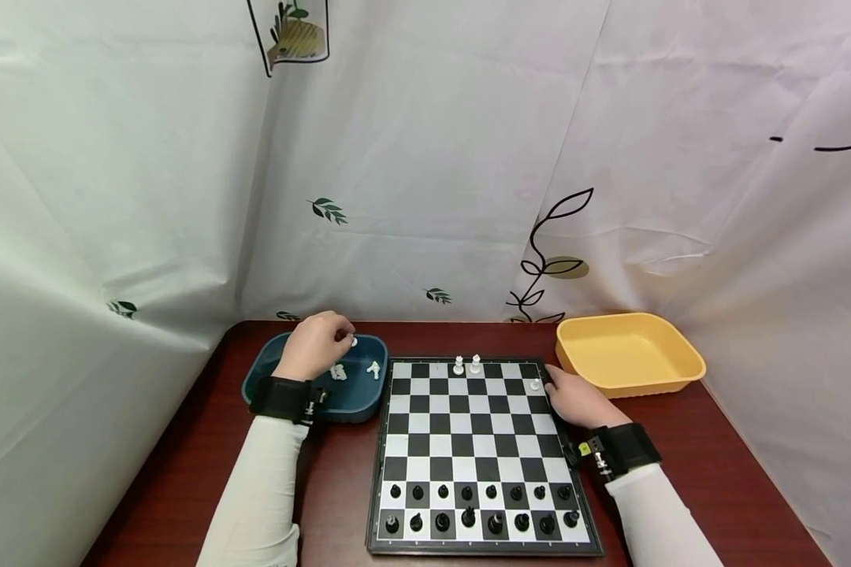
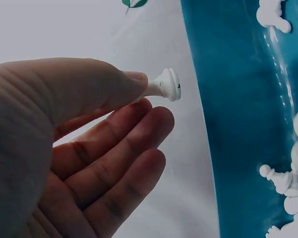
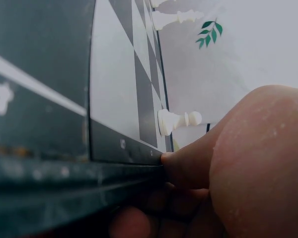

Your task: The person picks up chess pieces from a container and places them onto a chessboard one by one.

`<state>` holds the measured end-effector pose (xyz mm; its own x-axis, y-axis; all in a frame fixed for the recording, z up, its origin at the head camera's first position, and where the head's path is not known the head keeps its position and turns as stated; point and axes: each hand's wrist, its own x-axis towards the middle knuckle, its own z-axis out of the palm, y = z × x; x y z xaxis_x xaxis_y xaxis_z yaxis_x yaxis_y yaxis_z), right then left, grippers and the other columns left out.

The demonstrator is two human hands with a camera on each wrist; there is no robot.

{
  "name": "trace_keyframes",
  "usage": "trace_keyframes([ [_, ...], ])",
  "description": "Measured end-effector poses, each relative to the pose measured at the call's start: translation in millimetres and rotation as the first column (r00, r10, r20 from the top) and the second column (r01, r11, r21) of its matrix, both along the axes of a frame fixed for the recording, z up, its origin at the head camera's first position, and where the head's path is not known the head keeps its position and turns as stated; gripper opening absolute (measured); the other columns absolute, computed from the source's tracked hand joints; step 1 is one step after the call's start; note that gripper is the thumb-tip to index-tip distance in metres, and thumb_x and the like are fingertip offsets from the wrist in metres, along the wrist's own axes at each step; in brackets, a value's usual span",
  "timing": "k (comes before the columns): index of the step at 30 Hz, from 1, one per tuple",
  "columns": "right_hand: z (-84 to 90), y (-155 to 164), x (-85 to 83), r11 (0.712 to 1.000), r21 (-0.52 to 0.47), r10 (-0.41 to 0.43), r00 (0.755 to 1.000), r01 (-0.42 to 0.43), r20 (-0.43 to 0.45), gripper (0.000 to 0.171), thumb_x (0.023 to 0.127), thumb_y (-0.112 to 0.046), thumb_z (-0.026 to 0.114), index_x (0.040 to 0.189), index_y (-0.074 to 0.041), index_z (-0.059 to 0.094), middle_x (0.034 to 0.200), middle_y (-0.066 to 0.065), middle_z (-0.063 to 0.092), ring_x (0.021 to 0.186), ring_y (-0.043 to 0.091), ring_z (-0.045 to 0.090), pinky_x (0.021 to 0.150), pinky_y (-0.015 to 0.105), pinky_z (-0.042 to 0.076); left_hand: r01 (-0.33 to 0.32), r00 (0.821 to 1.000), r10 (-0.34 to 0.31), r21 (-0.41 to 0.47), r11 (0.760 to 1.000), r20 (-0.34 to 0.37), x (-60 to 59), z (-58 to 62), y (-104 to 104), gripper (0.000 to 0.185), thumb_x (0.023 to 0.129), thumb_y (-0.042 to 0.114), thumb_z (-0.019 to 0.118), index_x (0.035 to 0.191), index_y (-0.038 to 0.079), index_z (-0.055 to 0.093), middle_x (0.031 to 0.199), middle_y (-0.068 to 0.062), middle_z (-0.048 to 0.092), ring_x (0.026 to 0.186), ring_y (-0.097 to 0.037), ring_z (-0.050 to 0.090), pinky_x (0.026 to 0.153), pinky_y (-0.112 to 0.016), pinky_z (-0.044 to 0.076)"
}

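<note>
the left hand (image 1: 315, 346) has thumb and finger clamped on one white chess piece (image 2: 170, 85), over one blue tray (image 1: 363, 402), far left. the right hand (image 1: 581, 400) grips one chessboard (image 1: 468, 425) at its far right edge; sixteen black pieces (image 1: 496, 523) stand near, three white pieces (image 1: 475, 365) far. one yellow tray (image 1: 631, 354), far right.
</note>
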<state>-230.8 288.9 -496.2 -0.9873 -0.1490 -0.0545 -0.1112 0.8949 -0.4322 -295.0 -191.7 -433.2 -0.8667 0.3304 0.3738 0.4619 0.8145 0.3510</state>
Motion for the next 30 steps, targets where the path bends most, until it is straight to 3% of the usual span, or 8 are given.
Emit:
trace_keyframes([
  [17, 0.3, -1, 0.2, 1.000, -0.007, 0.008, 1.000, -0.008, 0.020, 0.052, 0.114, -0.010, 0.046, 0.159, 0.017, 0.043, 0.154, 0.039, 0.055, 0.140, 0.051, 0.059, 0.117, 0.068, 0.045, 0.096, 0.995, -0.096, 0.008, 0.995, -0.040, 3.6, 13.2, 37, 0.009, 0.102, 0.008, 0.078, 0.108, 0.006, 0.085, 0.101, -0.007, 0.075, 0.089, -0.024, 0.072, 0.082, -0.045, 0.062],
  [30, -3.2, 4, -1.0, 1.000, -0.014, 0.021, 1.000, -0.021, -0.022, 0.053, 0.115, -0.017, 0.048, 0.157, 0.015, 0.048, 0.151, 0.037, 0.060, 0.136, 0.049, 0.063, 0.113, 0.067, 0.048, 0.194, 0.981, -0.194, -0.004, 0.981, 0.005, 0.1, 24.9, 75, 0.011, 0.103, 0.010, 0.078, 0.112, 0.009, 0.085, 0.107, -0.004, 0.076, 0.096, -0.021, 0.072, 0.088, -0.042, 0.061],
])
